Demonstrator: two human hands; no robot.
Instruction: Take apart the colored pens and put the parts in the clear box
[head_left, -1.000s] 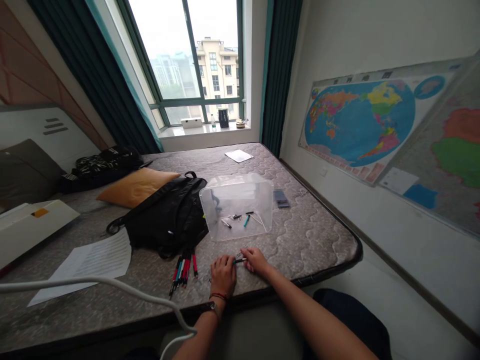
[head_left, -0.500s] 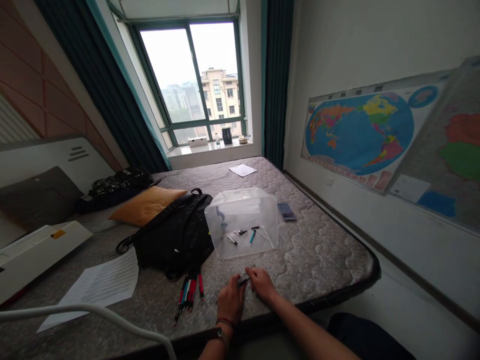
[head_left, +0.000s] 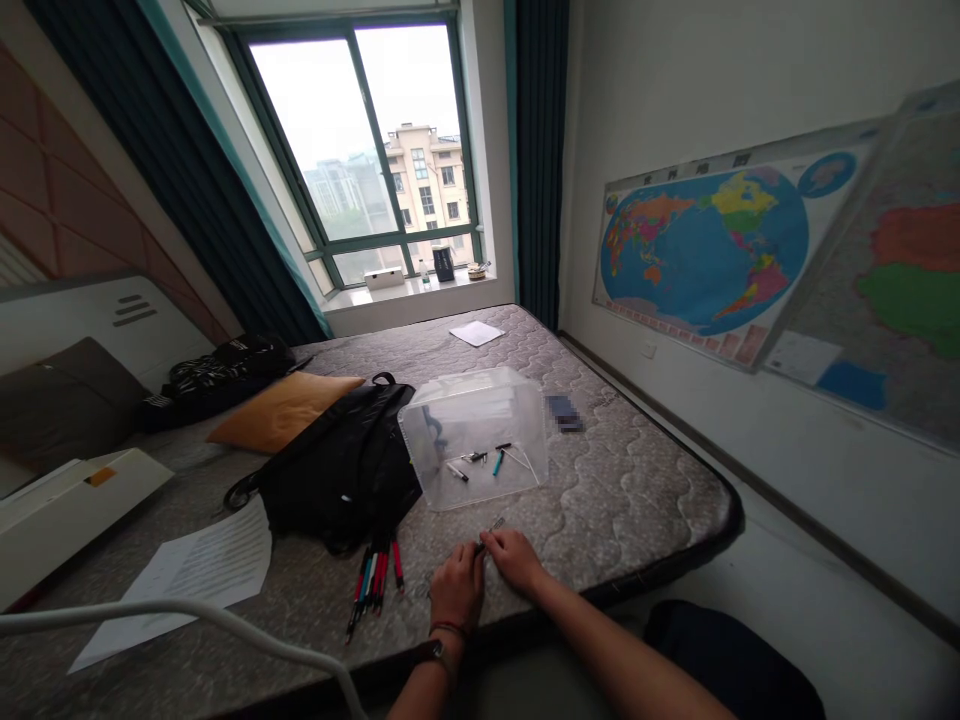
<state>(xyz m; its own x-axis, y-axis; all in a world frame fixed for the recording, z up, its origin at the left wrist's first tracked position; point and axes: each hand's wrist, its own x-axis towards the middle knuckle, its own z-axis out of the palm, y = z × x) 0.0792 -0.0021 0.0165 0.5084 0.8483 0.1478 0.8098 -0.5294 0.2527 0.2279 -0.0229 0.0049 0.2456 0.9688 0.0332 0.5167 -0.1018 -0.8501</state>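
Fingers of the left hand [head_left: 456, 590] and right hand [head_left: 514, 560] pinch a slim metal pen part [head_left: 489, 532], long axis slanting forward-right toward a clear plastic box [head_left: 472, 440] on a quilted mattress [head_left: 637, 500].

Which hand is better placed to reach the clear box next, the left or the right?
Right, probably: the right hand lies closer to the clear box than the left hand, which sits nearer the pens.

Daylight comes from the window [head_left: 360, 150] far ahead of the right hand [head_left: 514, 560], and its glass is washed out white. The room stays rather dim, the wide lens bends the edges, and the small dark object [head_left: 564, 412] beyond that hand is blurred.
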